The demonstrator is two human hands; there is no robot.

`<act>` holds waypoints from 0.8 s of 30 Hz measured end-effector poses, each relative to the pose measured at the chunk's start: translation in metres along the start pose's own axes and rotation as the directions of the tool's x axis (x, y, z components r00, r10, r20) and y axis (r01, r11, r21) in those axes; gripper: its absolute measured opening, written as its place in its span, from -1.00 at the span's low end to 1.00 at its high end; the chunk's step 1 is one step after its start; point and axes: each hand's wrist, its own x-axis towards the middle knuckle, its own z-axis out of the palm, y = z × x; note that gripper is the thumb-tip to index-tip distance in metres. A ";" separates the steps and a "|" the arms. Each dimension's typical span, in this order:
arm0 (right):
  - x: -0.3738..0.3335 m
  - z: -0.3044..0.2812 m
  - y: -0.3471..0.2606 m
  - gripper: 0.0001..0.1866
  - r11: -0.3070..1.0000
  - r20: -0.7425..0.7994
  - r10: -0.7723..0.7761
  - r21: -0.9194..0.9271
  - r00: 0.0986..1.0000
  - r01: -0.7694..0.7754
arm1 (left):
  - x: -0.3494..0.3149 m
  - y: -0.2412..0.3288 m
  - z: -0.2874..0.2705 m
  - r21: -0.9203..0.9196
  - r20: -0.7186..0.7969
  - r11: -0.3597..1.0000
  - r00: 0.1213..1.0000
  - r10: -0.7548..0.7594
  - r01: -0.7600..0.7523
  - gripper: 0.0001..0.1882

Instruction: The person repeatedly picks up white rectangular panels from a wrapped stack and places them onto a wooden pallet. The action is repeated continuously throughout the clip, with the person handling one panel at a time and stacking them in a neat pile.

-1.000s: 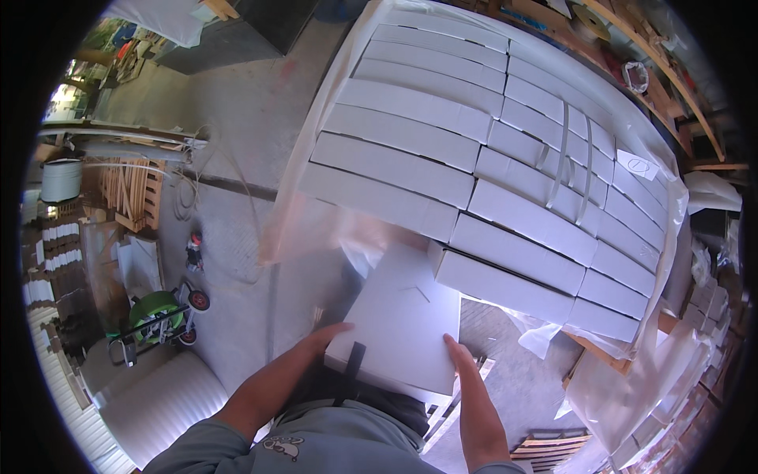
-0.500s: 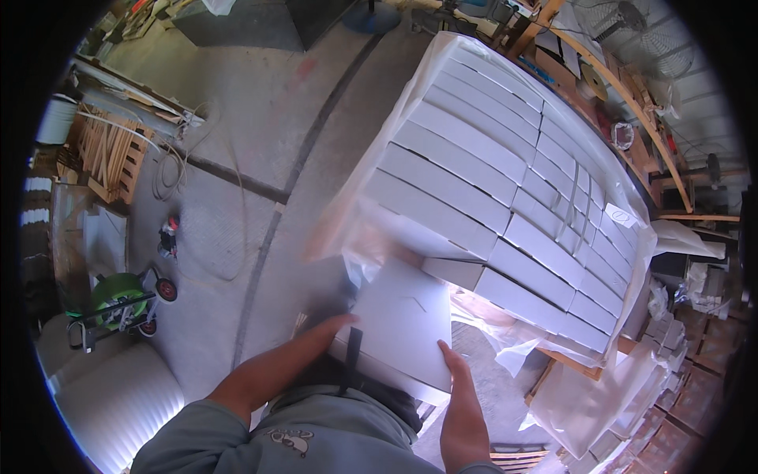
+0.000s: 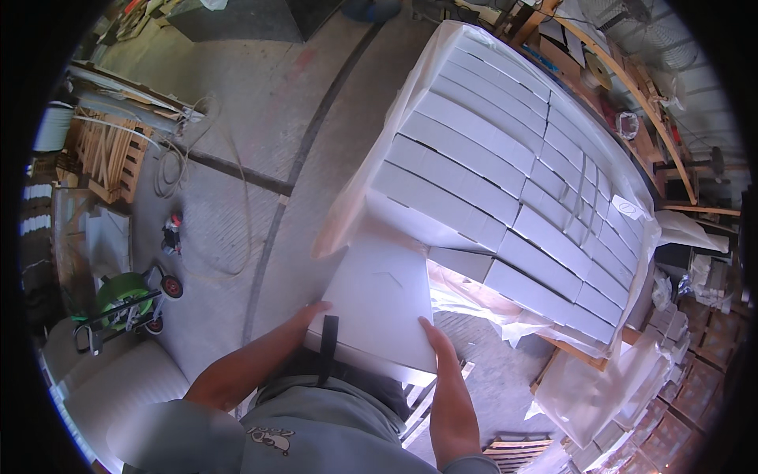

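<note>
In front of my body I hold a white cardboard box [image 3: 381, 288] between both hands. My left hand [image 3: 317, 310] grips its left side, fingers partly hidden. On the right side, my right hand [image 3: 431, 336] is pressed against the near corner. The box's far end lies by the notch at the near left corner of a big stack of white boxes [image 3: 474, 150]. Whether it touches the stack I cannot tell. Clear plastic wrap [image 3: 355, 201] hangs around the stack's edges. A dark strap [image 3: 328, 338] hangs in front of the box's near left side.
Under the stack shows a wooden pallet [image 3: 580, 353]. To the left are a green hose reel cart [image 3: 126, 296], a coiled hose [image 3: 170, 175] and leaning wooden slats [image 3: 110, 154]. A wrapped load [image 3: 592, 391] stands at the right, near another pallet [image 3: 513, 452].
Both hands have carried the box left and forward, along the stack's near left corner. The view has shifted slightly. My grip looks the same.
</note>
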 end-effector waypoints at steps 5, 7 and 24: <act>0.035 -0.004 -0.003 -0.23 0.995 0.019 0.056 0.082 0.998 -0.057 | -0.004 0.013 0.013 0.002 0.000 0.997 0.997 0.082 -0.082 -0.51; 0.042 -0.009 -0.004 -0.24 0.998 0.035 0.027 0.061 0.999 -0.029 | -0.001 0.022 0.025 0.056 -0.014 0.991 0.993 0.119 -0.118 -0.52; 0.030 -0.029 0.000 -0.26 0.768 0.115 -0.109 0.640 0.987 0.010 | -0.040 0.031 0.032 0.360 0.257 0.738 0.821 0.509 -0.570 -0.56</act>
